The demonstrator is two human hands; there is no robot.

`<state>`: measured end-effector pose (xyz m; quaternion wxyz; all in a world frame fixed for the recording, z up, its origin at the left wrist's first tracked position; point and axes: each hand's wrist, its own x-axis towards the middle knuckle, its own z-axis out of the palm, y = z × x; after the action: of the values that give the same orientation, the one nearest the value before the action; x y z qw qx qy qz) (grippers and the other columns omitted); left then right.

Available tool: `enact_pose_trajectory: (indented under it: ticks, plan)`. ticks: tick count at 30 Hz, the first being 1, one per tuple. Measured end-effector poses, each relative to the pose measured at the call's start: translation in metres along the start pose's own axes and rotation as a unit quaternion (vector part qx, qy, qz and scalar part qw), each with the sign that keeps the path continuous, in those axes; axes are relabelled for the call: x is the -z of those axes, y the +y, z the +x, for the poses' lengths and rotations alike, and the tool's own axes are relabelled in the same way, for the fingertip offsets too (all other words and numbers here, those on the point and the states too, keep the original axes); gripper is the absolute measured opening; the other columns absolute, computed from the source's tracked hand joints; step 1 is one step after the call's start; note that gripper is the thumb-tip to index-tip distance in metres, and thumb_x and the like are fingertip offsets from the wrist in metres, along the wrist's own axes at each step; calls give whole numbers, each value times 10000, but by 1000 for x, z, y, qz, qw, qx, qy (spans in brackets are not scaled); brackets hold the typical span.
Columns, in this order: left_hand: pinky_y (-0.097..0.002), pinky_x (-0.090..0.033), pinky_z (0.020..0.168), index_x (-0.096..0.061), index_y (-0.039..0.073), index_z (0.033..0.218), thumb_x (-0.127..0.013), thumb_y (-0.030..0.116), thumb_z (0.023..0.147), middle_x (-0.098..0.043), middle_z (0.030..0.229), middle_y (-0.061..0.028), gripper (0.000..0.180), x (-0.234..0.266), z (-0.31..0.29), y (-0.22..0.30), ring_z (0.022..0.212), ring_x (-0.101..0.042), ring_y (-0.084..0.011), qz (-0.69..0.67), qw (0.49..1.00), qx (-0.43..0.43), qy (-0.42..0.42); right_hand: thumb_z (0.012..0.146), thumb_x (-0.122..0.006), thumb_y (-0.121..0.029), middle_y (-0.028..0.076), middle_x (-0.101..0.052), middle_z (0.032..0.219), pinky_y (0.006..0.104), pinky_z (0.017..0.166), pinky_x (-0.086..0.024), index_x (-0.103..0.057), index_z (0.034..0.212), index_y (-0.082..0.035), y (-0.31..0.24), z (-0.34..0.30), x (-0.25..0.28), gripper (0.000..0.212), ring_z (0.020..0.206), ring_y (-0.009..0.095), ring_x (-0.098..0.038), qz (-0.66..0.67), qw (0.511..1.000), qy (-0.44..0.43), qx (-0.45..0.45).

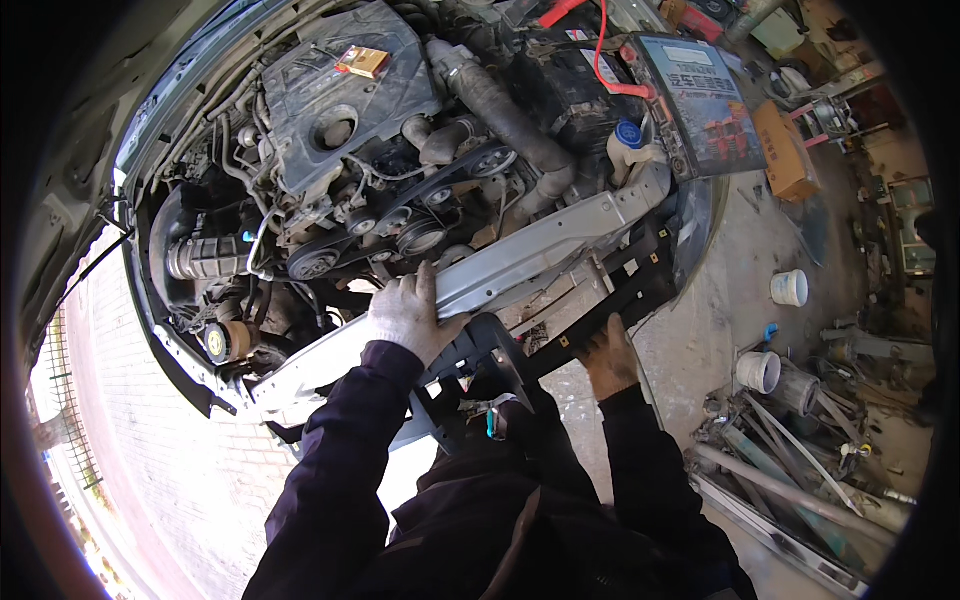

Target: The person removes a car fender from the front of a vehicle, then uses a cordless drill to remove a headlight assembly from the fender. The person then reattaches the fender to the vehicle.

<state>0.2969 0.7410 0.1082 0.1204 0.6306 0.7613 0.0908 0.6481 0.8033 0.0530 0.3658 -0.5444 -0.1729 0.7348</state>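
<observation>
My left hand [404, 316], in a white glove, lies over the silver front crossbeam [545, 240] of a car, its fingers hooked over the top edge and the thumb out to the right. Lower and to the right, my right hand [608, 362] has its fingers curled on the edge of a long black trim strip [585, 325] that runs along below the beam. Between the hands sits a dark curved plastic part [497, 345]. Behind the beam is the open engine bay, with pulleys and a belt [420, 236].
A small orange box [363, 62] rests on the engine cover [345, 100]. At the right corner lie a flat printed case [700, 105] and a red cable [600, 50]. White buckets [789, 288], a cardboard box [783, 150] and metal bars [790, 490] are on the floor at right.
</observation>
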Motion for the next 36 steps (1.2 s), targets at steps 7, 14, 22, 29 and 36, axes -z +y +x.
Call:
enact_pose_trajectory:
  ticks: [7, 14, 22, 29, 36]
  plan:
    - [-490, -569, 872, -453, -76, 1556, -860, 579, 787, -713, 1166, -249, 1089, -3, 5, -1, 1026, -708, -402, 3, 998, 24, -51, 1145, -444, -608, 128, -709, 993, 464, 845, -597, -656, 1137, -33, 15, 31, -35, 612, 921, 309, -697, 275, 952, -70, -117]
    - [-520, -547, 851, -487, -4, 1518, -942, 497, 682, -719, 1147, -219, 1076, -15, 2, -5, 980, -700, -401, 16, 1000, 9, -8, 1098, -516, -547, 73, -581, 806, 425, 720, -526, -617, 1043, -57, -13, 16, -74, 503, 775, 264, -603, 212, 969, 40, -118]
    - [-534, -557, 878, -486, -77, 1485, -973, 487, 619, -719, 1167, -243, 1142, -16, 12, -14, 1011, -707, -423, 64, 996, -36, -53, 1053, -609, -483, 37, -543, 759, 408, 682, -501, -612, 960, -75, -15, 21, -79, 418, 714, 227, -549, 183, 957, 156, -161]
    - [-541, -504, 1075, -417, -91, 1545, -978, 442, 660, -634, 1388, -276, 1176, 8, 6, -6, 1262, -630, -453, -46, 995, 1, -88, 1062, -600, -521, 24, -535, 735, 420, 673, -511, -615, 918, -104, -11, 18, -75, 441, 670, 220, -553, 204, 960, 119, -149]
    - [-605, -380, 1215, -381, -73, 1582, -989, 469, 613, -538, 1518, -300, 1266, 7, -51, -54, 1405, -523, -484, -10, 999, 34, -9, 1073, -585, -560, 16, -530, 776, 383, 700, -534, -620, 967, -96, -7, 18, -71, 477, 697, 192, -555, 164, 976, 81, -123]
